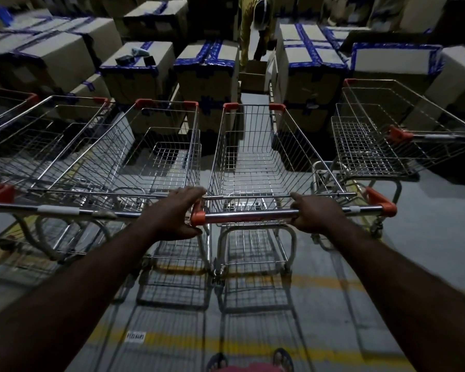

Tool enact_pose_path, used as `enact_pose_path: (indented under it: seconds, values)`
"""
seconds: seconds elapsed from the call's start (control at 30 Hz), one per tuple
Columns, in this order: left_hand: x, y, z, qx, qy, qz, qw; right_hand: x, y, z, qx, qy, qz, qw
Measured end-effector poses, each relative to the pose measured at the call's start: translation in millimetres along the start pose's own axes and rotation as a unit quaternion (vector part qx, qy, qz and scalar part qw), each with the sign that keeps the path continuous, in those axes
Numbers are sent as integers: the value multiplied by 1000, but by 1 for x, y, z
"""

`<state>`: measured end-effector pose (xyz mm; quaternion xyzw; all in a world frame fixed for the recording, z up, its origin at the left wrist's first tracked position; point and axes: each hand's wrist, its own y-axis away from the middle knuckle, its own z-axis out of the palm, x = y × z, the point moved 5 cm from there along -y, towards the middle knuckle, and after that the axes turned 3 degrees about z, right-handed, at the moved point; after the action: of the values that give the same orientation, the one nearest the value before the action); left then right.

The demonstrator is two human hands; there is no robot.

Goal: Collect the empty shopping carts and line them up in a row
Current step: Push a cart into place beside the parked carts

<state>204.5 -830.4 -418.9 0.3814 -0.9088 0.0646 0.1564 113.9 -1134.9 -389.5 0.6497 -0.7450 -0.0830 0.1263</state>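
An empty wire shopping cart with orange corner caps stands straight ahead of me. My left hand grips the left end of its chrome handle bar at the orange bracket. My right hand is closed on the same bar further right. A second empty cart stands close alongside on the left, its handle level with this one. More empty carts continue the row to the left. Another empty cart stands to the right, turned at an angle, its handle pointing right.
Stacked cardboard boxes taped in blue form a wall just beyond the carts' front ends. A person bends over an open box in a gap between the stacks. Yellow lines cross the grey floor near my feet.
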Motion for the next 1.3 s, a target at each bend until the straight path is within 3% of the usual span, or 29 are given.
enact_pose_path:
  seconds: [0.3, 0.53, 1.0, 1.13, 1.3]
  values:
    - [-11, 0, -7, -54, 47, -5, 997, -6, -10, 18, -5, 4, 24, 1000]
    - [-23, 7, -1, -109, -10, -53, 993, -10, -10, 17, 12, 2, 31, 999]
    - [-18, 5, -4, -85, -22, -52, 995, -12, -13, 18, 21, 8, 78, 997]
    - [-20, 5, -3, -98, -10, -61, 993, -28, -9, 11, -16, -34, 27, 999]
    - [-21, 3, -3, -95, 4, -67, 993, -113, -13, 9, -6, -79, -78, 994]
